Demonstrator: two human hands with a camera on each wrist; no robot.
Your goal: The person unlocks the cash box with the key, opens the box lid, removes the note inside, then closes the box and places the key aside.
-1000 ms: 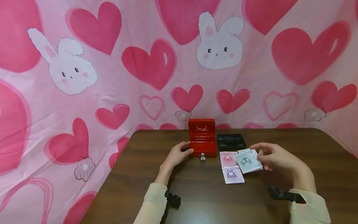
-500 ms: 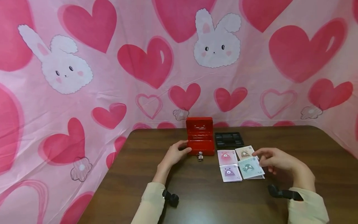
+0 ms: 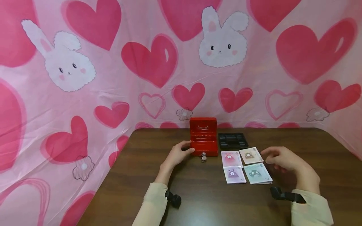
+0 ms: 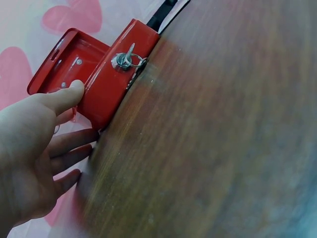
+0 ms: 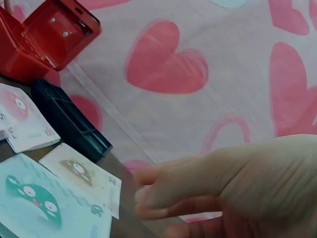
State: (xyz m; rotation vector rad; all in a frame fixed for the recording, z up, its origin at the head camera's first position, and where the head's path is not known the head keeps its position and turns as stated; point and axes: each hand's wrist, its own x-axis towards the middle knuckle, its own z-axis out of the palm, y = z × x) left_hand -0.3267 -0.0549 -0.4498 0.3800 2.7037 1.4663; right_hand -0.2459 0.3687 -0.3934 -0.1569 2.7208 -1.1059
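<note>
At the left side of a small red cash box [image 3: 204, 147], lid raised, my left hand [image 3: 177, 154] holds the near left corner. In the left wrist view its thumb [image 4: 74, 91] lies at the front rim, other fingers along the side. A key with a ring [image 4: 130, 58] is in the front lock. My right hand [image 3: 284, 158] hovers just right of the play banknotes, loosely bent, with nothing in it. Those notes lie in a two-by-two layout: pink [image 3: 231, 158], tan [image 3: 251, 155], purple [image 3: 234, 174] and green [image 3: 257, 173].
A black compartment tray [image 3: 233, 140] lies right of the cash box, behind the notes. The brown wooden table [image 3: 209, 201] ends at a pink cloth backdrop [image 3: 158, 106] with hearts and rabbits.
The green note, earlier held by my right hand over the tan one, now lies flat in front of it. My right hand has let go and drawn back slightly right. My left hand stays put.
</note>
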